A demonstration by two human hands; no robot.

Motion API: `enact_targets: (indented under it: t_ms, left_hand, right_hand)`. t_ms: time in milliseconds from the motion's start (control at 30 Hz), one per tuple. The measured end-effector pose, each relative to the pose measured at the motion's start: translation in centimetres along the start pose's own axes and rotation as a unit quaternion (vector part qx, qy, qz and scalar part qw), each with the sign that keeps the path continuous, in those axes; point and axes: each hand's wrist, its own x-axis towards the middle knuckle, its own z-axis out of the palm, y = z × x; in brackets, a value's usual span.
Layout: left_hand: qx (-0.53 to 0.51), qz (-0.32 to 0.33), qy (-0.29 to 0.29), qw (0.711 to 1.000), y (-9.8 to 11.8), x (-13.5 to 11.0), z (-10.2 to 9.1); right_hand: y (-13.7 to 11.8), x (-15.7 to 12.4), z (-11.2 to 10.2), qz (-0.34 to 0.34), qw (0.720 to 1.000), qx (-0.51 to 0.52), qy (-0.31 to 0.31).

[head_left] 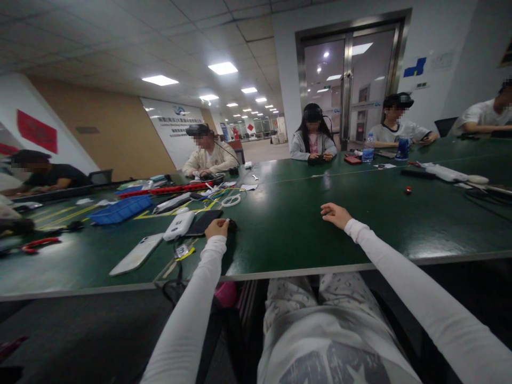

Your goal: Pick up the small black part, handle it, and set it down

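Observation:
My left hand [216,228] is closed at the green tabletop, its thumb and fingers pinching a small black object [232,225] whose kind I cannot make out. Just left of that hand lies a dark flat pad [204,223], with a white device [180,224] beside it. A white phone [137,254] rests farther left, near the front edge. Held over the green table [288,234] on the other side, my right hand [336,215] has its fingers loosely apart and nothing in them.
A blue tray [120,209] stands at the left, among tools, cables and a white cable coil [231,200]. A small red item [407,190] sits at the right, below a white tool [452,173]. Several people sit around the table; a water bottle [368,148] stands across it.

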Motion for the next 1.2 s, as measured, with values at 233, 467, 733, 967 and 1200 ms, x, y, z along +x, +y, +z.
enact_targets:
  t_ms: [233,467,733,967,1200]
  left_hand:
    - [-0.002,0.003,0.003,1.000,-0.3,0.2,0.3]
    - [0.004,0.006,0.002,1.000,-0.7,0.5,0.6]
    - [0.024,0.020,-0.001,1.000,-1.2,1.0,1.1]
    - [0.075,0.062,-0.017,0.995,-1.2,1.0,1.3]
    - [0.134,0.129,0.012,0.982,0.0,0.2,1.0]
  right_hand:
    - [0.4,0.1,0.0,-0.005,1.000,-0.002,-0.001]
    - [0.7,0.2,0.0,-0.003,1.000,0.003,-0.003]
    - [0.3,0.1,0.1,-0.002,1.000,0.005,-0.001]
    - [0.2,0.0,-0.1,0.002,1.000,0.008,-0.006]
    - [0.2,0.1,-0.1,0.004,1.000,0.009,-0.010]
